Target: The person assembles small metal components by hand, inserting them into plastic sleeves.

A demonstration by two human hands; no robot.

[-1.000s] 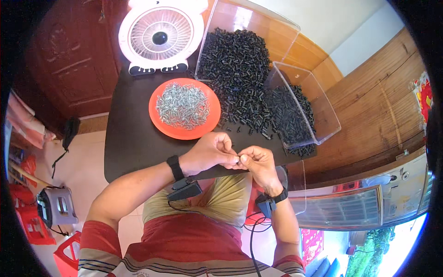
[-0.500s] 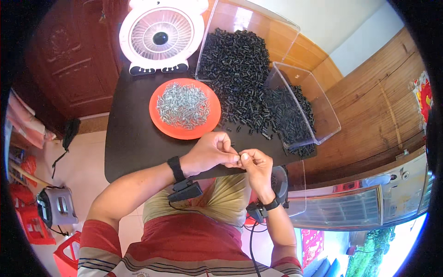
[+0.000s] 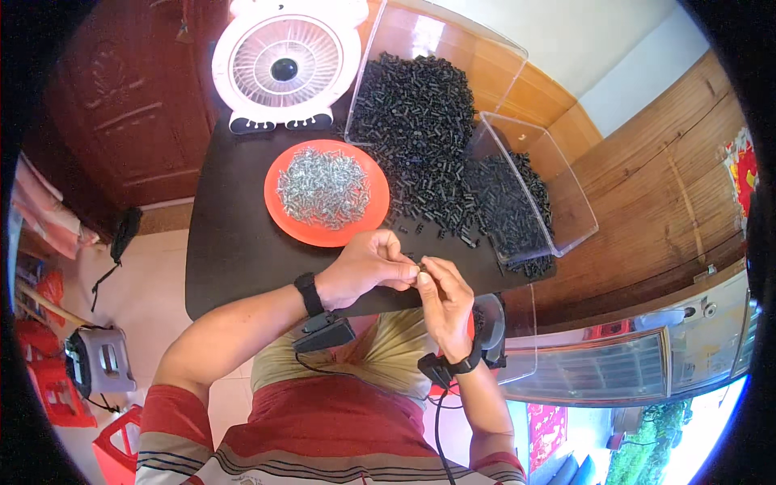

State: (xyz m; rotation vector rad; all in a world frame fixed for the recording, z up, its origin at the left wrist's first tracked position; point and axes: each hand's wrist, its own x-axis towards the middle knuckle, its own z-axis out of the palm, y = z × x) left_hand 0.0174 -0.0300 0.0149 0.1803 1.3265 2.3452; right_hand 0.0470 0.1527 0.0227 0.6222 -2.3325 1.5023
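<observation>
My two hands meet over the table's near edge, fingertips together. Thumb and forefinger of my left hand [image 3: 365, 271] are pinched on a small dark piece [image 3: 421, 267], mostly hidden by the fingers. My right hand [image 3: 446, 305] is closed at the same spot, its thumb and fingertips around the piece's other side; whether it holds anything more is too small to see. Beyond my left hand sits a red-orange plate [image 3: 288, 228] with a heap of small silver metal pieces [image 3: 323, 187], apparently screws. A large pile of short black plastic parts [image 3: 420, 129] spreads to its right.
A clear plastic box [image 3: 444, 36] lies behind the black pile, and a smaller clear bin [image 3: 566, 198] holds more black parts at the right. A white animal-shaped fan [image 3: 283, 69] stands at the back of the dark table [image 3: 234, 267]. A cable [image 3: 440, 420] hangs from my right wristband.
My right hand has turned slightly, its fingers now straighter and closer together around the small piece. My left hand stays almost still, and the view has shifted a little.
</observation>
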